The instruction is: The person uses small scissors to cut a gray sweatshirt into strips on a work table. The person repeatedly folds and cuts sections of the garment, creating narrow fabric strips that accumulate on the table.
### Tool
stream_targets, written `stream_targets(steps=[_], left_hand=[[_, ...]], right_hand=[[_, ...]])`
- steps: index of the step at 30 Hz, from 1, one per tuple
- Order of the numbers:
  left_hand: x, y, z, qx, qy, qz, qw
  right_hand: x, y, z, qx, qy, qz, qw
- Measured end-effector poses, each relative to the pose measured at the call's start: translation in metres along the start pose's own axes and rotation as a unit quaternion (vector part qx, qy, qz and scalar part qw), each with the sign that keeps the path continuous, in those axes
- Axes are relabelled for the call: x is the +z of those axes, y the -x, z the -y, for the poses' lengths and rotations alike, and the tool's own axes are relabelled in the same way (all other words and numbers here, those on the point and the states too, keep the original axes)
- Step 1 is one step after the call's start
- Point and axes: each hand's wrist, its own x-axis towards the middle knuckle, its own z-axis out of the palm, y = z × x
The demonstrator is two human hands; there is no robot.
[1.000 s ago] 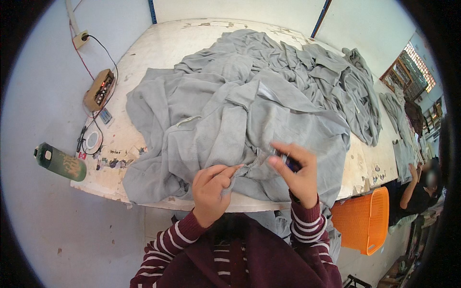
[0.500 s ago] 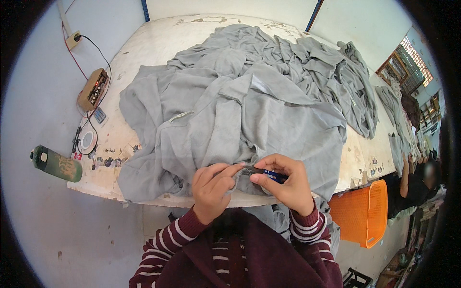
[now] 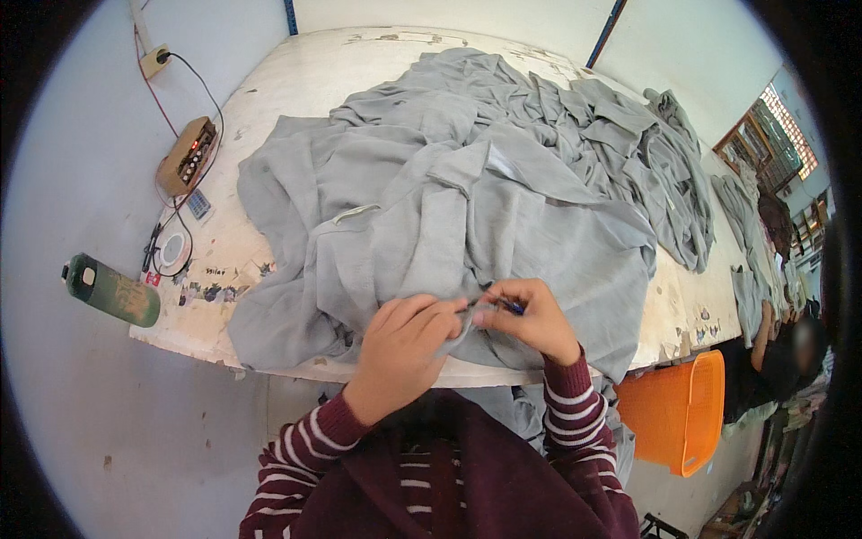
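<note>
A grey garment (image 3: 395, 242) lies spread and wrinkled over the table, its near edge bunched up at my hands. My left hand (image 3: 406, 346) is closed on a fold of that cloth, thumb side toward the right. Close beside it, my right hand (image 3: 532, 319) is closed around a pair of small blue-handled thread snips (image 3: 514, 306), mostly covered by the fingers. The fingertips of both hands nearly meet at the cloth, and the snips' blades are hard to make out there.
More grey garments (image 3: 673, 180) are heaped at the back right of the worn white table (image 3: 260, 85). At left are a green bottle (image 3: 112, 289), a brown radio-like box (image 3: 189, 154) with cables and a remote (image 3: 198, 206). An orange basket (image 3: 673, 413) stands right, near another person (image 3: 777, 359).
My right hand has turned and closed further over the snips, so less of the blue handle shows. My left hand has shifted slightly up and right along the cloth. The whole view has shifted slightly.
</note>
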Motion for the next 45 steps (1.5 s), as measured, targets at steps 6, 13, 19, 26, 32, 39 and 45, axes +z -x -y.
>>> stream_targets(steps=[6, 13, 19, 26, 32, 39, 45], left_hand=[[-0.042, -0.027, -0.064, 0.281, -0.019, 0.124, 0.951], [-0.061, -0.047, -0.107, 0.504, -0.106, 0.030, 0.856], [-0.071, -0.020, -0.051, 0.232, -0.123, 0.110, 0.959], [-0.044, 0.052, 0.078, -0.202, -0.205, 0.001, 0.958], [-0.134, 0.024, 0.089, -0.276, 0.249, 0.146, 0.917], [-0.027, -0.021, 0.106, -0.214, -0.094, 0.092, 0.968], [0.020, -0.003, 0.107, -0.168, -0.251, 0.023, 0.953]], right_hand=[[-0.006, -0.046, -0.048, -0.056, 0.058, -0.246, 0.966], [-0.003, -0.039, -0.006, -0.051, -0.018, -0.259, 0.964], [0.034, -0.025, 0.012, -0.291, 0.246, -0.062, 0.923], [-0.038, -0.024, 0.010, -0.262, 0.094, -0.285, 0.917], [-0.188, -0.012, 0.011, -0.281, -0.018, -0.491, 0.824], [-0.164, -0.075, -0.052, -0.170, 0.208, -0.478, 0.836], [0.002, -0.026, -0.017, -0.093, -0.034, 0.003, 0.995]])
